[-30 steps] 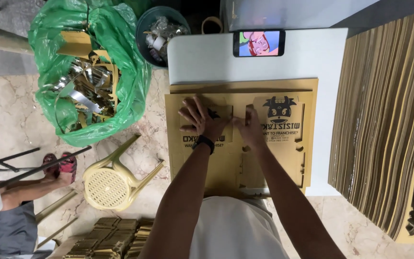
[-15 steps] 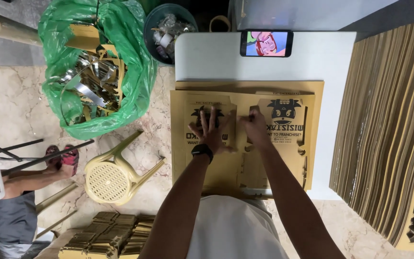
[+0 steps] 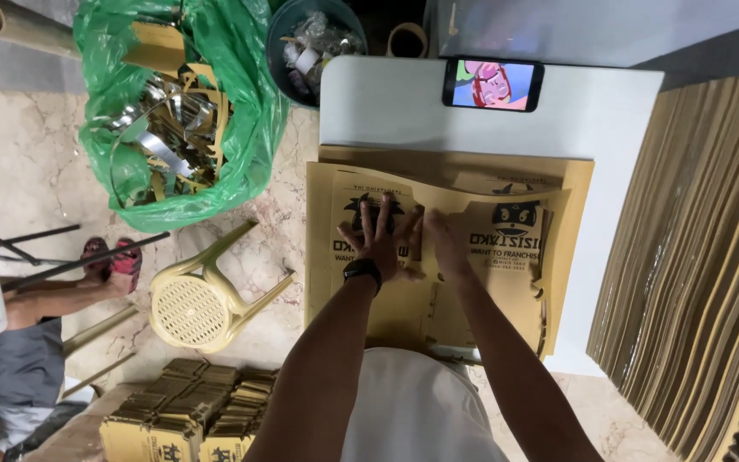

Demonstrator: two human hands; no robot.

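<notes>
Cardboard sheet (image 3: 472, 248) is pressed flat on the white worktop (image 3: 609, 128) under left hand (image 3: 384, 242) and right hand (image 3: 443, 244), fingers spread wide. Scrap strips fill the green bag (image 3: 241, 111).

Cardboard sheets (image 3: 549, 282) lie on the table (image 3: 609, 128), phone (image 3: 493, 84) behind, stool (image 3: 194, 304) left.

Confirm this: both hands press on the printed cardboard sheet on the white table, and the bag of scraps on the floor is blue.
Not quite. In the head view the bag of scraps is green. The rest holds: left hand and right hand press the printed cardboard sheet on the white table.
</notes>
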